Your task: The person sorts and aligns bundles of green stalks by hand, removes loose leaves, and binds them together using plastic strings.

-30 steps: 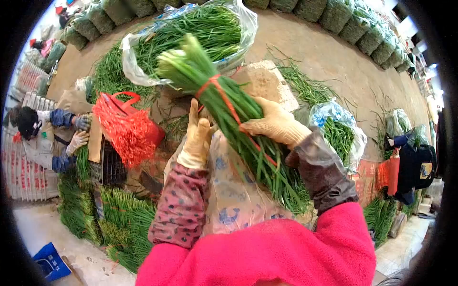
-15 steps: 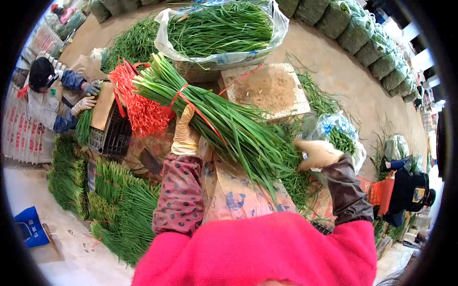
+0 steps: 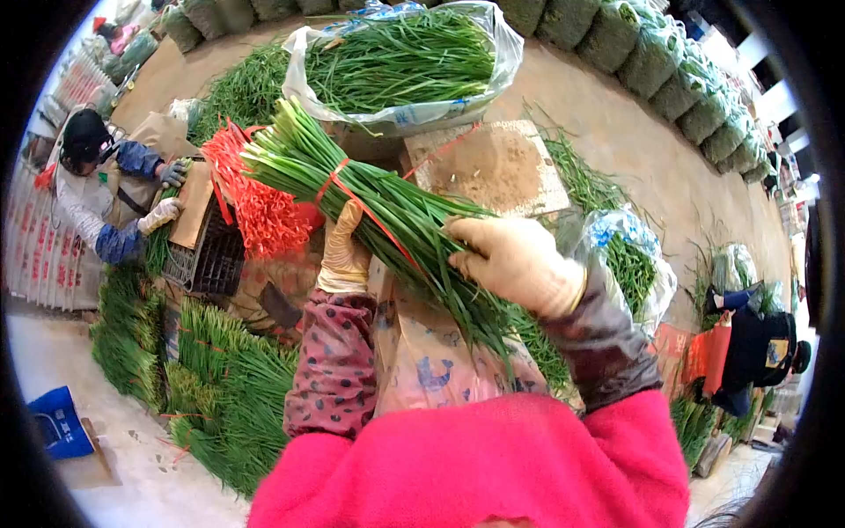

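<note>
A long bunch of green stalks (image 3: 387,207), tied with a red band, lies slantwise over my lap, its pale ends at the upper left. My gloved left hand (image 3: 345,251) supports it from below near the band, partly hidden behind the stalks. On the leafy side, my gloved right hand (image 3: 519,262) is bent around or against the leaves, fingertips among them; whether it grips any is unclear. Left of the bunch hangs a bundle of red ties (image 3: 260,198). Beyond it stands a large plastic-lined container (image 3: 414,114) heaped with loose stalks.
A soiled board (image 3: 493,167) lies ahead. Tied bunches (image 3: 238,378) are piled at the left, beside a black crate (image 3: 216,251). A co-worker (image 3: 97,189) handles stalks there. An open bag of greens (image 3: 629,264) stands right; another person (image 3: 761,352) is farther right.
The bunch has swung to a flatter slant, its pale ends moving left and down. My right hand let go, moved out to the right, then came back onto the leaves.
</note>
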A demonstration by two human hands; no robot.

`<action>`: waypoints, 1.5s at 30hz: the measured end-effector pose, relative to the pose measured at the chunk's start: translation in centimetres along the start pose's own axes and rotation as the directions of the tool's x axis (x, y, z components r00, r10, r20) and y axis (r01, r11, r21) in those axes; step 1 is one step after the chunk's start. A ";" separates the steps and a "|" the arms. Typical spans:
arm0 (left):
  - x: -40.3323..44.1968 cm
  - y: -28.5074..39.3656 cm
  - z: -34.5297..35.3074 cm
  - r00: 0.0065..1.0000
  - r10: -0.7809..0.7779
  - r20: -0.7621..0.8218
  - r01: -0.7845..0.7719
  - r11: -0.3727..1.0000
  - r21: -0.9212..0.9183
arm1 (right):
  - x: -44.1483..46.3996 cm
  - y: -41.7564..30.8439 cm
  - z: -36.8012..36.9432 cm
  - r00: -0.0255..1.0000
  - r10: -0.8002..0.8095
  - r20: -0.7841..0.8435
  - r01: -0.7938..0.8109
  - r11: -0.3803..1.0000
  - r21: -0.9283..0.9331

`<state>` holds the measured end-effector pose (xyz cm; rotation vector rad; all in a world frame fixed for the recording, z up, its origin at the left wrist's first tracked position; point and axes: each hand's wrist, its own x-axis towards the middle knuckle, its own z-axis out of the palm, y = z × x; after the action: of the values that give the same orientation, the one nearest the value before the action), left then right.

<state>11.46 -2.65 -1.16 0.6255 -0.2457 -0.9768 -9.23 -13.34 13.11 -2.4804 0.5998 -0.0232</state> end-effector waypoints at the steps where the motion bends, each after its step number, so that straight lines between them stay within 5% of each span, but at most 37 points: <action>1: -0.3 0.4 0.9 1.000 0.004 -0.019 -0.003 0.999 0.034 | 0.6 0.9 0.1 0.991 -0.135 -0.003 0.135 0.985 0.104; 2: -0.7 0.8 1.9 0.999 -0.010 0.044 0.008 0.998 0.055 | 1.0 1.3 -0.4 0.988 -0.141 0.070 0.109 0.933 0.344; 3: -0.6 0.3 1.4 0.999 -0.028 0.045 0.025 0.998 0.055 | 1.3 0.7 -1.3 0.950 -0.056 0.306 -0.160 0.754 0.637; 5: 0.0 -0.6 0.3 0.999 -0.018 0.041 0.016 0.999 0.046 | 1.4 -2.0 -3.8 0.939 -0.102 0.327 -0.232 0.515 0.825; 7: -0.2 -0.8 1.5 0.997 -0.032 0.075 0.024 0.993 0.117 | 2.4 -2.4 -4.2 0.983 -0.180 0.043 0.009 0.279 0.960; 8: -0.3 -1.2 1.7 0.996 -0.049 0.073 0.040 0.992 0.116 | 4.0 -1.0 -3.4 0.883 -0.364 -0.295 0.360 0.123 0.925; 9: -0.3 -1.6 2.0 0.995 -0.066 0.069 0.058 0.992 0.116 | 4.0 -2.9 -4.9 0.867 -0.300 -0.397 0.363 -0.163 0.917; 12: -0.6 -2.2 3.4 0.995 -0.100 -0.021 0.101 0.993 0.068 | 5.0 -0.2 -10.3 0.717 -0.480 -0.506 0.440 -0.251 0.862; 14: 0.1 -2.9 3.1 0.991 -0.100 -0.083 0.100 0.995 -0.006 | 3.4 3.0 -12.6 0.694 -0.457 -0.556 0.549 -0.163 0.820; 15: 0.3 -3.1 2.8 0.987 -0.118 -0.112 0.113 0.992 -0.054 | 0.5 3.7 -12.2 0.793 -0.304 -0.528 0.576 0.093 0.812; 16: 0.5 -3.3 2.6 0.988 -0.089 -0.126 0.080 0.994 -0.074 | -2.4 4.4 -11.7 0.865 -0.141 -0.482 0.499 0.339 0.797; 18: 1.1 -3.7 1.2 0.980 -0.139 -0.145 0.115 0.980 -0.160 | -6.0 6.4 -10.3 0.979 0.157 -0.132 -0.002 0.649 0.760; 19: 1.1 -3.7 1.0 0.976 -0.140 -0.169 0.111 0.979 -0.169 | -7.8 7.3 -9.7 0.955 0.293 0.054 -0.256 0.715 0.650; 20: 1.5 -3.9 0.3 0.976 -0.131 -0.174 0.102 0.981 -0.167 | -9.1 9.7 -7.4 0.973 0.169 0.155 -0.218 0.890 0.400; 21: 1.9 -4.2 -0.8 0.974 -0.119 -0.191 0.088 0.983 -0.162 | -10.4 10.0 -6.7 0.941 0.267 0.208 -0.251 0.963 -0.101; 22: 2.1 -4.2 -1.2 0.973 -0.121 -0.195 0.091 0.984 -0.154 | -10.4 7.7 -6.3 0.837 0.521 0.170 -0.449 0.830 -0.331; 24: 2.3 -4.3 -1.5 0.971 -0.132 -0.200 0.102 0.983 -0.153 | -10.6 6.4 -4.6 0.839 0.541 0.057 -0.543 0.839 0.020; 25: 2.2 -4.3 -1.1 0.970 -0.132 -0.204 0.102 0.984 -0.148 | -10.8 5.8 -3.8 0.892 0.452 -0.003 -0.430 0.851 0.302; 27: 2.1 -4.3 -0.4 0.970 -0.134 -0.201 0.108 0.985 -0.136 | -10.0 4.9 -1.1 0.949 0.315 -0.027 -0.246 0.790 0.562; 28: 2.2 -4.2 -0.3 0.974 -0.133 -0.183 0.102 0.980 -0.171 | -9.2 4.9 -0.3 0.962 0.243 -0.122 -0.172 0.891 0.419; 31: 2.1 -3.9 0.9 0.974 -0.138 -0.177 0.100 0.973 -0.208 | -6.2 5.3 1.0 0.909 0.400 -0.119 -0.392 0.916 0.091; 34: 2.0 -4.3 0.1 0.986 -0.024 -0.165 0.013 0.997 -0.070 | -4.4 5.6 2.6 0.911 0.332 -0.243 -0.321 0.943 0.087; 39: 1.3 -4.2 1.3 0.983 -0.057 -0.172 0.039 0.993 -0.109 | -2.2 5.2 3.8 0.932 0.264 -0.249 -0.279 0.960 -0.027; 41: 1.5 -4.4 0.6 0.981 -0.051 -0.187 0.032 0.994 -0.104 | -1.9 5.7 4.3 0.913 0.174 -0.369 -0.211 0.975 -0.063; 43: 1.7 -4.5 0.0 0.982 -0.048 -0.182 0.028 0.993 -0.112 | -2.4 5.9 4.5 0.846 0.139 -0.515 -0.092 0.989 0.115; 45: 2.0 -4.7 -0.7 0.978 -0.036 -0.207 0.013 0.994 -0.113 | -3.8 6.1 3.9 0.825 0.346 -0.447 -0.042 0.826 0.562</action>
<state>9.62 -5.91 -4.65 0.6250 0.0024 -0.9335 -14.57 -14.13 6.95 -1.8321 0.9407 -0.7279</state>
